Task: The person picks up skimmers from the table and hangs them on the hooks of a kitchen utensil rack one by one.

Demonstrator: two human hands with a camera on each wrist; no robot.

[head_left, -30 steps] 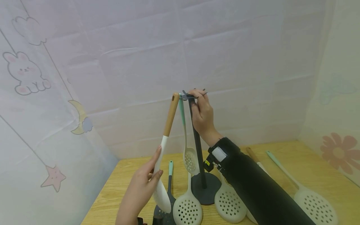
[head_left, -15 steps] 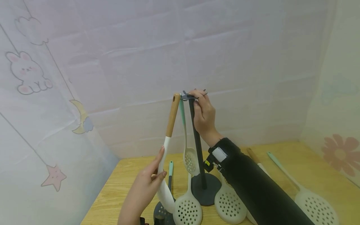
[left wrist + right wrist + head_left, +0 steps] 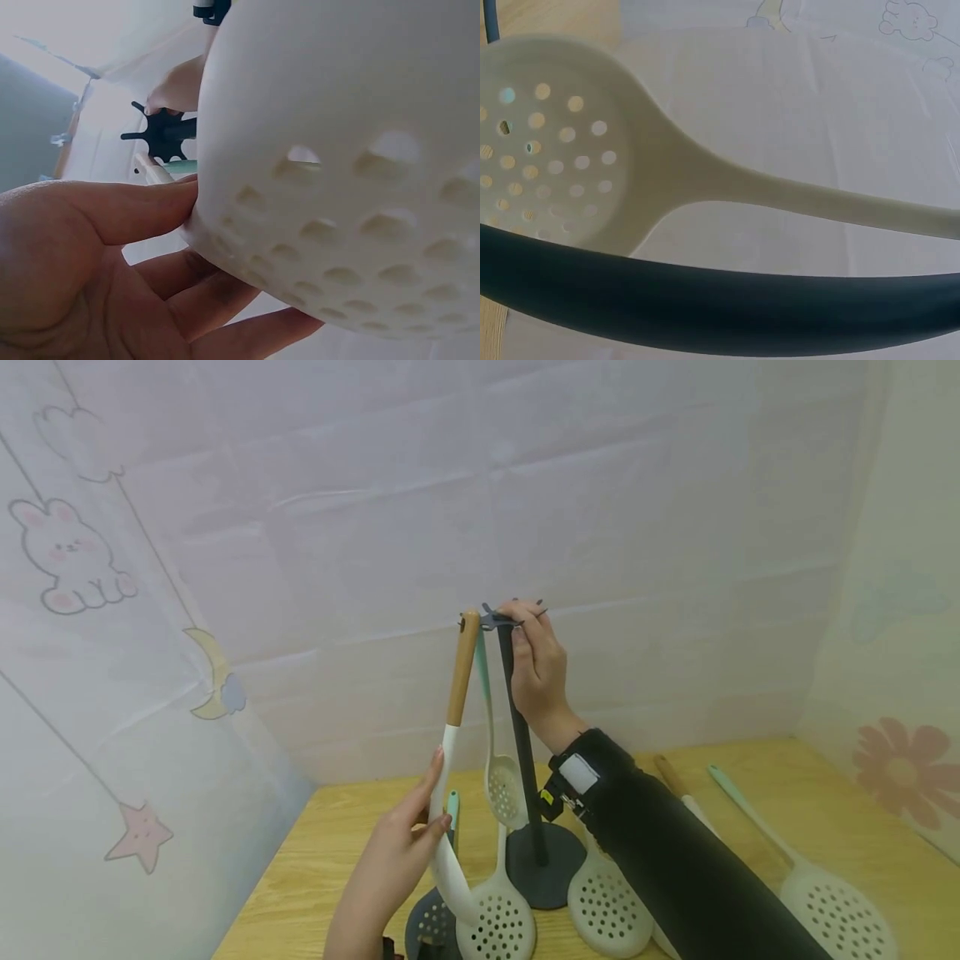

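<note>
- Your left hand (image 3: 397, 860) pinches the white neck of a wood-handled slotted spoon (image 3: 454, 727), fingers curled round it just above the bowl; the left wrist view shows the perforated, smooth cream bowl (image 3: 345, 165) resting against your fingertips.
- The spoon stands nearly upright; the hole in its rounded wooden end sits level with a hook of the rack head (image 3: 491, 618). Whether it is fully hooked cannot be told, so the hanging step looks almost done but not released.
- A mint-handled slotted spoon (image 3: 501, 777) already hangs from the dark, matte utensil stand (image 3: 525, 752), a slim post on a round flat base.
- Your right hand (image 3: 536, 668) grips the top of the post, fingers wrapped round it, steadying the stand.
- Left to hang, by the look of it: several perforated skimmers (image 3: 836, 910) lying flat on the pale wood-grain surface (image 3: 862, 802).
</note>
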